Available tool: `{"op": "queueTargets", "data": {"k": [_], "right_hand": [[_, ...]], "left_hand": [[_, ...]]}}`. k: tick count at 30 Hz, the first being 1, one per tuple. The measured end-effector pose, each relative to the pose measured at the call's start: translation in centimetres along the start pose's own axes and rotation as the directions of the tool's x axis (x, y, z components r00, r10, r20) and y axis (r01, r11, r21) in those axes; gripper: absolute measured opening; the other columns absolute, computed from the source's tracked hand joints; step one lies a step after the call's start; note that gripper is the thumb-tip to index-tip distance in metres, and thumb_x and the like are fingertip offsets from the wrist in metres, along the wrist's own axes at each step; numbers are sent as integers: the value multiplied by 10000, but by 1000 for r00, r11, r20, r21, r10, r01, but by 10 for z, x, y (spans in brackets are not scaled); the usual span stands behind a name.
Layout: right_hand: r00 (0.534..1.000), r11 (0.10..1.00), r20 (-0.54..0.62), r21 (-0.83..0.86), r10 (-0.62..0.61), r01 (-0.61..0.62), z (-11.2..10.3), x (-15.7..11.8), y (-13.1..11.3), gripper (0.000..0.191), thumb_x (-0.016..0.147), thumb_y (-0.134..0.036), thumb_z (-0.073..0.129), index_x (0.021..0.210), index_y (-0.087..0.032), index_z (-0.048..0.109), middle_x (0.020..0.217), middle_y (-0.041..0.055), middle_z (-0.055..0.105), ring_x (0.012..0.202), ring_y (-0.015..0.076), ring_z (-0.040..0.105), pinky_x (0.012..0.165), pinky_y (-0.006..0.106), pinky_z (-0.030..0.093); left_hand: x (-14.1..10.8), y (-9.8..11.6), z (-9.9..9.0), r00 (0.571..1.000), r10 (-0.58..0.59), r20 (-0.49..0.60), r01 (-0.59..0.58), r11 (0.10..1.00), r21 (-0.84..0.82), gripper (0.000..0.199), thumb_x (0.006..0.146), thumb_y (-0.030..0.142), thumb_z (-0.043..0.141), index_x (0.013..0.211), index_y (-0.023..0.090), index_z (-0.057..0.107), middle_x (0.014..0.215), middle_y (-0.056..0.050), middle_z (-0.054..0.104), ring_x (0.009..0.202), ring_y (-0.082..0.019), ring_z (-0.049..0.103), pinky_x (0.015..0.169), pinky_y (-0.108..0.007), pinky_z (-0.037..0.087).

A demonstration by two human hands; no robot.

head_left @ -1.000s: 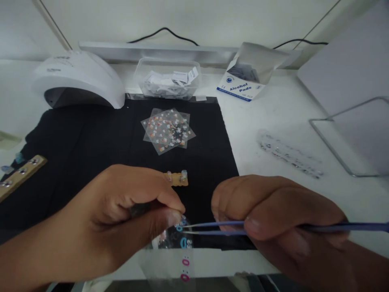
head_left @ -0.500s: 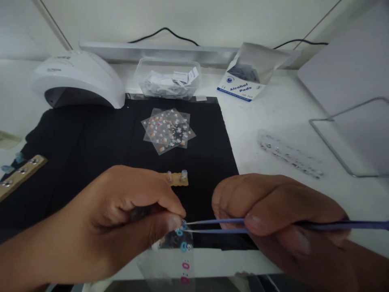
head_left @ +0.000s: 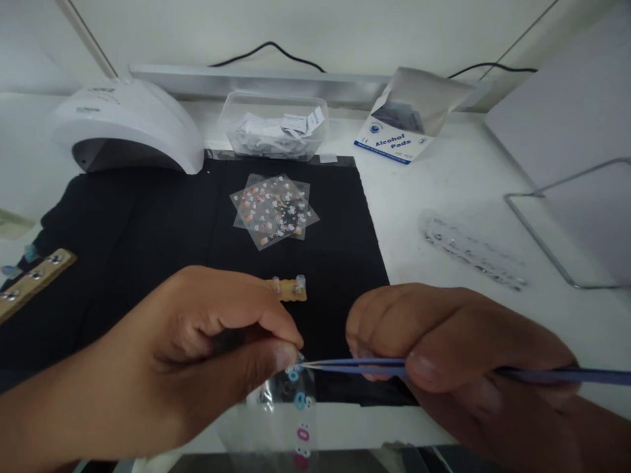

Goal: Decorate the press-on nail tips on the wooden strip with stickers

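Observation:
Between thumb and forefinger, my left hand (head_left: 217, 361) pinches the upper edge of a clear sticker sheet (head_left: 302, 417) with blue and pink figures. The sheet hangs down past the table's front edge. My right hand (head_left: 458, 348) is wrapped around a pair of blue tweezers (head_left: 365, 364). Their pale tips are together and touch the sheet close to my left thumb. Whether a sticker is caught between the tips is too small to tell. Just behind my left fingers lies a small wooden stand (head_left: 292, 289) with clear pieces on it, partly hidden by the hand.
On the black cloth (head_left: 148, 223) lie fanned transparent sticker sheets (head_left: 273, 210). At the left is a wooden strip (head_left: 37, 279) with metal studs. Behind stand a white nail lamp (head_left: 133, 125), a plastic tub (head_left: 273, 128) of packets and an alcohol pads box (head_left: 399, 131). A wire stand (head_left: 547, 240) is right.
The tweezers' arms have been squeezed together; their tips were apart before. My right hand has shifted slightly right and the tweezers tilt a little. My left hand keeps its pinch.

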State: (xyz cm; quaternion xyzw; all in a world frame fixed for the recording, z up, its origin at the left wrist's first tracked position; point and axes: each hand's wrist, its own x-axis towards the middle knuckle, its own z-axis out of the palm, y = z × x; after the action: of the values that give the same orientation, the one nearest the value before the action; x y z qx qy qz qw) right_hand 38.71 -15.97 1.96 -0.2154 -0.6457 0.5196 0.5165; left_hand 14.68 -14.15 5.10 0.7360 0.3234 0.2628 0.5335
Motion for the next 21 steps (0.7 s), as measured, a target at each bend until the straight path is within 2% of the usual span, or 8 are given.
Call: {"op": "queueTargets", "data": {"k": [4, 15, 21], "right_hand": [[999, 998, 32, -67, 22, -20, -2, -1, -2, 231, 998, -283, 522, 1063, -258, 742, 747, 46, 678, 615, 165, 659, 571, 324, 545], [999, 997, 33, -80, 9, -7, -5, -6, -1, 221, 1000, -273, 527, 1074, -260, 735, 822, 46, 692, 645, 152, 659, 573, 316, 557], [999, 987, 46, -157, -18, 25, 1, -2, -8, 210, 1004, -299, 525, 949, -212, 709, 762, 23, 672, 624, 130, 662, 550, 283, 569]], "left_hand": [[-2, 0, -1, 1000, 6, -7, -6, 1000, 6, 176, 954, 161, 581, 806, 173, 675, 657, 33, 604, 540, -53, 525, 487, -116, 430], [2, -3, 1, 1000, 8, -18, -7, 1000, 24, 171, 953, 149, 577, 823, 182, 683, 680, 36, 621, 558, -51, 558, 502, -110, 446], [-2, -3, 1, 999, -9, -44, 10, 1000, 21, 180, 949, 165, 590, 788, 185, 669, 661, 49, 594, 547, -41, 535, 492, -99, 435]]}}
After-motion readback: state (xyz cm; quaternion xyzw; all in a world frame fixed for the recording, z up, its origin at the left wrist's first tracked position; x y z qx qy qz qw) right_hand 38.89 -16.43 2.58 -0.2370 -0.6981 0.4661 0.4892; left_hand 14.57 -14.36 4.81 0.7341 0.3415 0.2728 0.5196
